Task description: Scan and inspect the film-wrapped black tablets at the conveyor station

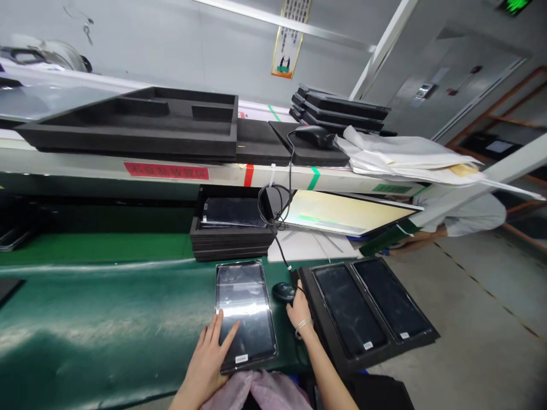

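Left hand, fingers spread flat on the near-left corner of the tablet, its long axis running away; right hand, fingers loosely curled and holding nothing, just short of the mouse beside it.

Left hand: near, left of centre, palm down and flat, fingers spread and pointing far-right, index longest forward.
Left forearm: bare, rising from the near edge.
Right hand: farther and to the right, knuckles up, fingers curled loosely (tips hidden).
Right wrist: thin bangle; forearm bare, angled from near right.
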Tool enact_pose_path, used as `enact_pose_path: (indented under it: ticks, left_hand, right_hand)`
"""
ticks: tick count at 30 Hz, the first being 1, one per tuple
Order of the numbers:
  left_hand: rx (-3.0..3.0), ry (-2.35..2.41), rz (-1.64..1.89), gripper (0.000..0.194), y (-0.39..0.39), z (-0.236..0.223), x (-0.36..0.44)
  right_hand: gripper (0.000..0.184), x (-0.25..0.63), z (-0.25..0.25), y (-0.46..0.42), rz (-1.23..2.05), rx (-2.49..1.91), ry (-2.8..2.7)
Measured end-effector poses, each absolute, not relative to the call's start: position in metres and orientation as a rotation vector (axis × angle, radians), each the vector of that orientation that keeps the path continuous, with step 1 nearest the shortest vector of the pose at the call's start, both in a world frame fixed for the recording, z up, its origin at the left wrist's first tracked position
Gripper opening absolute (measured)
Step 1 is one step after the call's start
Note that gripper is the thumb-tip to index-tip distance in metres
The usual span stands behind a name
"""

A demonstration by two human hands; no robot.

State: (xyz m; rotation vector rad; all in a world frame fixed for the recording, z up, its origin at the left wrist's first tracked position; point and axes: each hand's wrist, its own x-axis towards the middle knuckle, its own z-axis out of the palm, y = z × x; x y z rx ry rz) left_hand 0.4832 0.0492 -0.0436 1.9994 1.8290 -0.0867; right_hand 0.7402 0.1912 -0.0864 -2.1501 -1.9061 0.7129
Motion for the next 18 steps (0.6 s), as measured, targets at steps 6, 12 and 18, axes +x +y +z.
enact_pose_path:
  ticks: [6, 12, 18]
  left_hand:
    - [2.003, 1.83, -0.019, 0.086, 0.046, -0.046, 0.482]
    - [1.906, 1.891, -0.297, 0.092, 0.053, -0.027, 0.495]
    - [2.033, 1.958, -0.444, 0.1, 0.049, -0.046, 0.5]
  right_hand:
    - [0.065, 0.73, -0.076, 0.196, 0.802, -2.225, -1.959]
    - [0.066, 0.726, -0.056, 0.198, 0.794, -2.332, -2.171]
    - [0.039, 0.743, 0.061, 0.217, 1.05, -1.687, -2.626]
